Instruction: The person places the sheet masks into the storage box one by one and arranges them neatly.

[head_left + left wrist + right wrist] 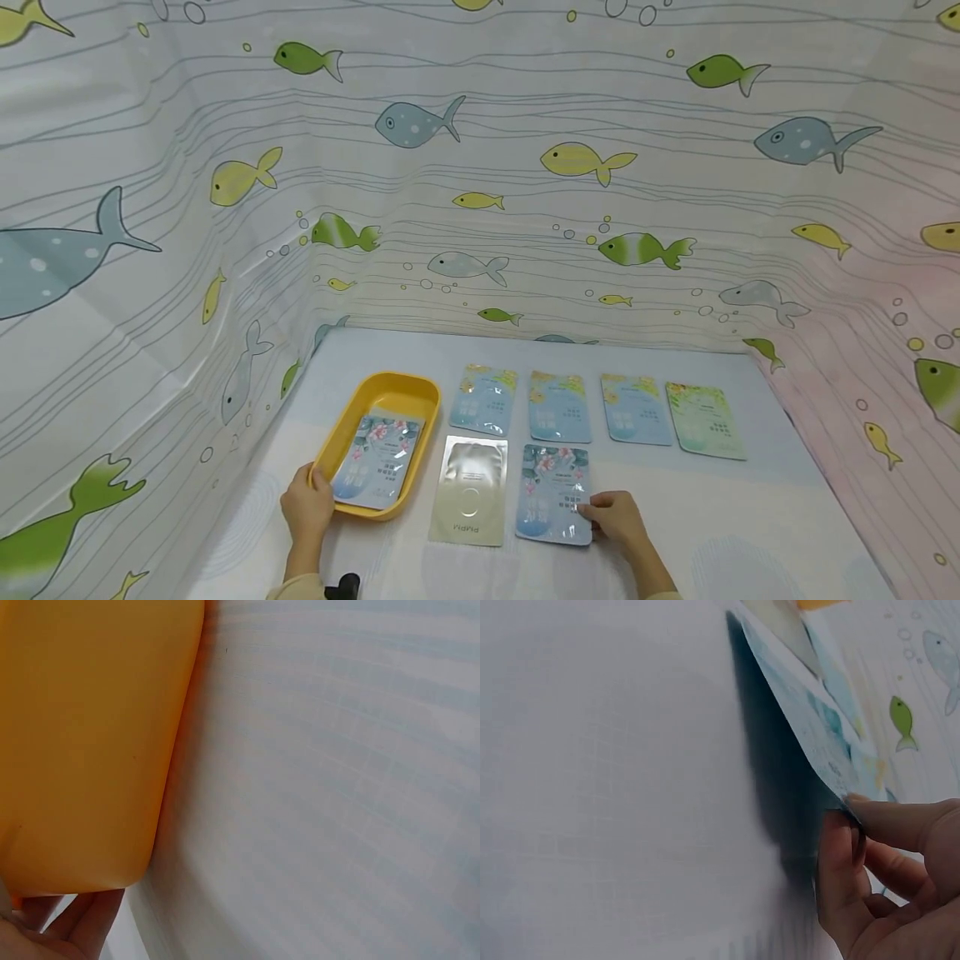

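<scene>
In the head view, my left hand (307, 506) grips the near-left rim of a yellow tray (432, 396); its fingertips reach the tray's wall in the left wrist view. Inside the tray lies a blue floral sheet mask packet (378, 458). My right hand (617, 518) pinches the right edge of another blue floral sheet mask packet (553, 492). The right wrist view shows that packet's held edge raised off the table between thumb and fingers. Between tray and pinched packet lies a pale gold packet (469, 492), its plain side up.
A back row holds three blue packets with yellow flowers (483, 400) and, at its right end, a green packet (707, 421). The white table (780, 517) is bordered by a fish-print curtain (525, 200). A small black object (343, 586) shows by my left sleeve.
</scene>
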`<action>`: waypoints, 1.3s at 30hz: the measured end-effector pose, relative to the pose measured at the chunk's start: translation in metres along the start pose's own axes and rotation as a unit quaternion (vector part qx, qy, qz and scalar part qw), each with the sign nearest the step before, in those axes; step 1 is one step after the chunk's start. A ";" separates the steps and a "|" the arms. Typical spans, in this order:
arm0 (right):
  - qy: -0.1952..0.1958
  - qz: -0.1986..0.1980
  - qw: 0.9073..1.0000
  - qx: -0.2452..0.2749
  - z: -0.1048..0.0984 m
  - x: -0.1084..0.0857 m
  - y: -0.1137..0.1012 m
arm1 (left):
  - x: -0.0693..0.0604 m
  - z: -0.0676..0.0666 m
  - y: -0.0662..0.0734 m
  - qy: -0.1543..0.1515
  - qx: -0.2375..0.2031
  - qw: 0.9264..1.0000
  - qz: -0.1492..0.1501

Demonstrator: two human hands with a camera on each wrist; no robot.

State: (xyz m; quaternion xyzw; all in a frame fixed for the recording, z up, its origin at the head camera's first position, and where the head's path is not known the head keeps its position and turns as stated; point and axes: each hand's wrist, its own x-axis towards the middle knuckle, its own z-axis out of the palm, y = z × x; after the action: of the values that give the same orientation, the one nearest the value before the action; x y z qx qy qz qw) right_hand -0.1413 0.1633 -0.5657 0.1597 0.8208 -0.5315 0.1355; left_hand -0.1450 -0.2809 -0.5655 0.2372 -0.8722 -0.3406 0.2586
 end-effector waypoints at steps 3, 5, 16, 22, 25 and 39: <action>-0.007 0.003 1.000 0.026 -0.002 0.000 0.002 | 0.000 0.000 -0.001 -0.001 0.001 1.000 0.001; -0.005 0.004 0.999 0.033 -0.002 0.001 0.002 | 0.000 0.000 -0.001 -0.001 0.002 1.000 0.001; -0.005 -0.019 0.998 0.065 -0.007 -0.005 -0.011 | 0.001 0.000 -0.002 0.001 0.004 1.000 0.005; 0.006 -0.025 0.997 0.074 -0.007 -0.008 -0.021 | 0.000 -0.001 0.000 -0.001 0.004 1.000 0.001; 0.007 -0.028 0.996 0.086 -0.006 -0.008 -0.025 | 0.000 -0.001 0.001 0.001 0.002 1.000 0.002; -0.011 -0.086 0.991 0.107 0.010 -0.004 -0.055 | 0.000 -0.002 0.002 -0.006 0.004 1.000 -0.007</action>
State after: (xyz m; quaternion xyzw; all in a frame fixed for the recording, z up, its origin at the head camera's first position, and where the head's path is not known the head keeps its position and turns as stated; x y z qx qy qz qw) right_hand -0.1594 0.1322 -0.5227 0.0967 0.7686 -0.6273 0.0803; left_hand -0.1445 -0.2807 -0.5627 0.2423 -0.8735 -0.3401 0.2502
